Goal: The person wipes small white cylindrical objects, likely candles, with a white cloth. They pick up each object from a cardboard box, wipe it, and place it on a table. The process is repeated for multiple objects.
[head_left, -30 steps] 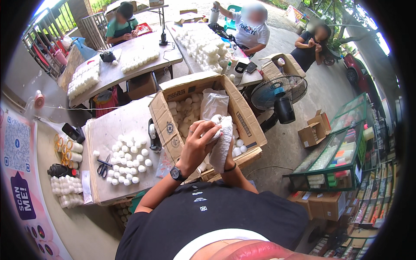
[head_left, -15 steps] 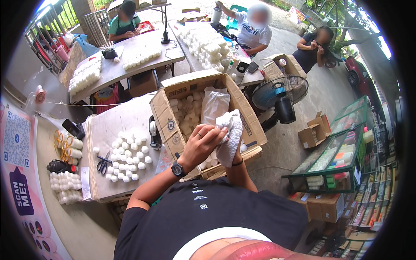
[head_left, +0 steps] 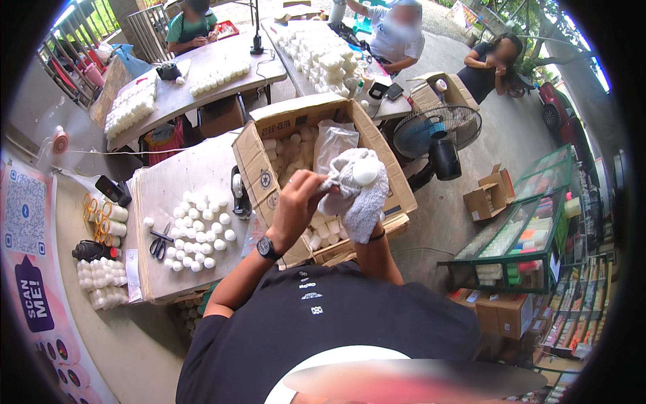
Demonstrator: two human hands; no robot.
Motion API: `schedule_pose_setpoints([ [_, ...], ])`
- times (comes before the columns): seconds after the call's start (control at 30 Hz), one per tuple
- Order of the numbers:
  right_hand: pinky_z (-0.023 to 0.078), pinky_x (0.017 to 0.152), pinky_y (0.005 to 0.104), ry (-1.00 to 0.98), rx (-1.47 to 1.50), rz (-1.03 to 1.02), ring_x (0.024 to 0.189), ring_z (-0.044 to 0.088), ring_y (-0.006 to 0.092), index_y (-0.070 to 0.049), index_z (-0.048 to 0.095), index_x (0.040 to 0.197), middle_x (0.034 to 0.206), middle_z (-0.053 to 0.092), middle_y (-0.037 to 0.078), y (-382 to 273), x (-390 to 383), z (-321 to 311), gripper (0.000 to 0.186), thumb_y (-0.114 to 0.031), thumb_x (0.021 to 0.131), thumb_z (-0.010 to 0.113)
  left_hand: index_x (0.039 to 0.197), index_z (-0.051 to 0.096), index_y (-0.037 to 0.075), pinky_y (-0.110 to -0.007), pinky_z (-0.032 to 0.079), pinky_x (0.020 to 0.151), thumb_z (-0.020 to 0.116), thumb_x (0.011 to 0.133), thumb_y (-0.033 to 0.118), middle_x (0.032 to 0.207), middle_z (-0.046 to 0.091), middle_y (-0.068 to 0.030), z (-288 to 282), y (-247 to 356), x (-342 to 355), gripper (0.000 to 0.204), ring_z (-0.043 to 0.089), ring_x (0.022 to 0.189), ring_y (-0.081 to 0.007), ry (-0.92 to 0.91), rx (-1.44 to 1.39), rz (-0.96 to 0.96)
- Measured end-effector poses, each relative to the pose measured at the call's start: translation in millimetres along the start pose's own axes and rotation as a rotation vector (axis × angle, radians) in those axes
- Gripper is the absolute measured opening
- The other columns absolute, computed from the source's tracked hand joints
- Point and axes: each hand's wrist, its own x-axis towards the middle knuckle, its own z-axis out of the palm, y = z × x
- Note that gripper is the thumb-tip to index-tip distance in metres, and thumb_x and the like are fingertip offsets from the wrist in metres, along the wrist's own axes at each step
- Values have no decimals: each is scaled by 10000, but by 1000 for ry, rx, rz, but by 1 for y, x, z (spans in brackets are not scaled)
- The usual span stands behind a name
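My left hand (head_left: 299, 195), with a ring and a dark watch on its wrist, pinches the edge of a bunched white textured cloth (head_left: 371, 209). My right hand (head_left: 360, 195) is mostly covered by that cloth and holds it, with a smooth white round piece (head_left: 365, 171) showing on top. Both are raised over an open cardboard box (head_left: 264, 197) of many small white cylindrical pieces (head_left: 324, 232) and a whitish plastic bag (head_left: 332, 139). Left of the box, many similar white pieces (head_left: 197, 232) lie loose on a pale board-topped table (head_left: 158, 276) beside dark scissors (head_left: 161, 239).
A standing fan (head_left: 441, 155) is right of the box. Three co-workers (head_left: 188, 37), (head_left: 397, 47), (head_left: 481, 74) are beyond, near tables (head_left: 138, 133) with stacked white pieces. Green-framed shelving (head_left: 511, 256) and cartons (head_left: 505, 313) stand at right; spools and orange-handled scissors (head_left: 101, 219) at left.
My hands and the cloth have moved slightly up. The cloth is turned and opened, showing the white round piece on top; my left fingers have shifted to the cloth's edge.
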Motion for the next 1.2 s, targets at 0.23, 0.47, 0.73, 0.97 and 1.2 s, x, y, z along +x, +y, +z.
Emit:
schedule_pose_setpoints([
  [0.23,564,878,372,-12,122,-96,998,657,212,-47,562,1184,1096,641,94,-19,13,19,396,-382,1033,415,1034,627,35,-269,498,719,692,941,179,973,618,-43,-17,-24,10,183,588,834,-100,228,-109,-275],
  [0.47,564,779,327,-17,167,-4,877,633,188,-101,523,1169,995,597,34,-6,21,-3,418,-480,1009,449,1228,642,71,-344,496,853,767,858,257,1083,621,-85,-16,6,29,433,577,1043,-224,101,82,63],
  [0.73,488,1002,359,-111,125,44,1193,556,220,-51,401,1447,1336,536,118,33,16,-25,591,-465,1025,425,1120,732,137,-403,423,997,892,638,254,1202,635,-58,5,17,51,521,510,1168,-264,-86,-92,165],
  [0.97,479,1011,332,-165,106,26,1205,534,184,-51,421,1425,1330,529,93,4,3,-17,491,-273,1011,564,1146,684,80,-415,435,989,877,681,224,1157,656,-77,5,18,43,524,557,1126,-283,25,-58,173],
  [1.2,504,1001,346,-77,211,-72,1177,597,230,-16,478,1380,1307,587,133,-29,-7,10,442,-311,1053,445,1192,653,102,-381,553,838,871,699,254,1130,655,-104,-9,22,43,560,647,1020,-284,151,117,258],
])
